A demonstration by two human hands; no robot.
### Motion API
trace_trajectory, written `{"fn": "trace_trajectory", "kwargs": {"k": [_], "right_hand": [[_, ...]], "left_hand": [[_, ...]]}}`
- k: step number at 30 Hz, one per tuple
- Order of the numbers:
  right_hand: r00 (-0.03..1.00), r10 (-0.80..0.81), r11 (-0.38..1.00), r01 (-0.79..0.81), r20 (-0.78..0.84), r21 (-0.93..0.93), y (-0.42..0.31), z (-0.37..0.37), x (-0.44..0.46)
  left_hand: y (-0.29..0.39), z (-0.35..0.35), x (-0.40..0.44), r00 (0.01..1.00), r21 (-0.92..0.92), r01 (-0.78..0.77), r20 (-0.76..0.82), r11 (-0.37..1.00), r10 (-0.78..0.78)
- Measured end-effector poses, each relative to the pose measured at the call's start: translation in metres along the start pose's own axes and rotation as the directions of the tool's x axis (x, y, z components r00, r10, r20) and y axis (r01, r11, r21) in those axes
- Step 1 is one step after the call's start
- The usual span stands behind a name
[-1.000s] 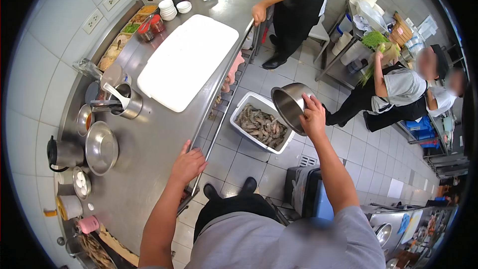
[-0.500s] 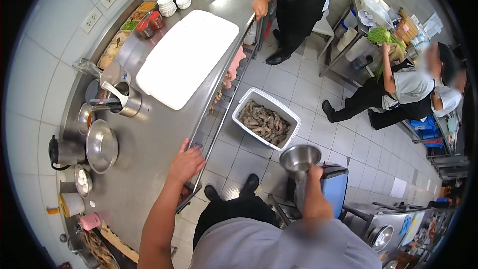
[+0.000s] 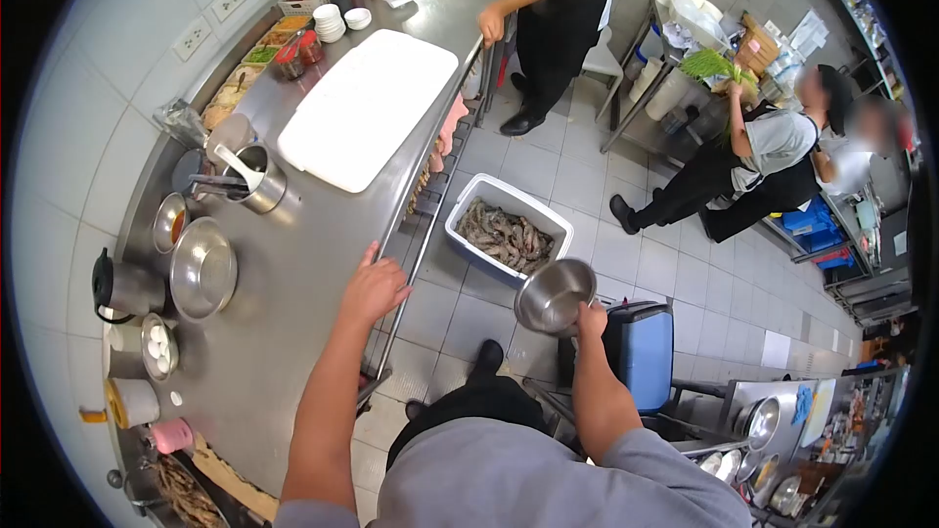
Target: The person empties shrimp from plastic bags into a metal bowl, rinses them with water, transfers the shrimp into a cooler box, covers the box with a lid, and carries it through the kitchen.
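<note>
My right hand (image 3: 590, 321) grips the rim of a steel bowl (image 3: 550, 295), held tilted with its inside toward me and nothing visible in it. The bowl overlaps the near corner of a white-rimmed cooler box (image 3: 536, 198) on the floor. Inside that box lies a heap of grey-brown raw shrimp (image 3: 499, 235). My left hand (image 3: 376, 286) rests on the front edge of the steel table (image 3: 293, 284), holding nothing, fingers laid over the edge and apart.
A white lid (image 3: 372, 108) lies on the table. Bowls, a steel pot (image 3: 262, 181) and sauces line the wall. A blue cooler (image 3: 646, 347) stands at my right. One person stands at the table's far end; another holds green stalks (image 3: 709, 64) near a shelf.
My right hand has brought the bowl left and upward, closer to the shrimp box. The left hand stays on the table edge. My view has shifted slightly, and one foot has moved.
</note>
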State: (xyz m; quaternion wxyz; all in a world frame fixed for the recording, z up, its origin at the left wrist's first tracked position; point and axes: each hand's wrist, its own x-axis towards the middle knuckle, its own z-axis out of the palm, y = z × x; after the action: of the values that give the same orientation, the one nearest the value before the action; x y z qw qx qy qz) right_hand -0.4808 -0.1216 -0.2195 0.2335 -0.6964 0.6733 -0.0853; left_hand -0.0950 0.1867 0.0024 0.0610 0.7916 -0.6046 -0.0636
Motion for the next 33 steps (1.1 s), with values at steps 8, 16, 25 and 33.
{"fn": "trace_trajectory", "kwargs": {"k": [8,16,25,33], "right_hand": [[0.984,0.164,0.133,-0.085,0.063,0.987,-0.119,-0.111,-0.075],[0.977,-0.114,-0.269,-0.203,0.178,0.942,-0.151,-0.153,-0.159],[0.605,-0.656,0.292,-0.347,0.451,0.891,-0.259,-0.085,-0.311],[0.021,-0.791,0.612,0.041,0.612,0.790,-0.353,-0.046,-0.477]], "left_hand": [[0.076,0.016,-0.095,0.907,-0.409,-0.059,-0.403,0.910,-0.122],[0.107,0.042,-0.315,0.860,-0.986,0.162,0.163,-0.043,-0.484],[0.100,-0.010,-0.445,0.604,-0.948,-0.258,-0.008,-0.185,-0.797],[0.104,-0.012,-0.505,0.122,-0.910,-0.413,-0.009,-0.043,-0.993]]}}
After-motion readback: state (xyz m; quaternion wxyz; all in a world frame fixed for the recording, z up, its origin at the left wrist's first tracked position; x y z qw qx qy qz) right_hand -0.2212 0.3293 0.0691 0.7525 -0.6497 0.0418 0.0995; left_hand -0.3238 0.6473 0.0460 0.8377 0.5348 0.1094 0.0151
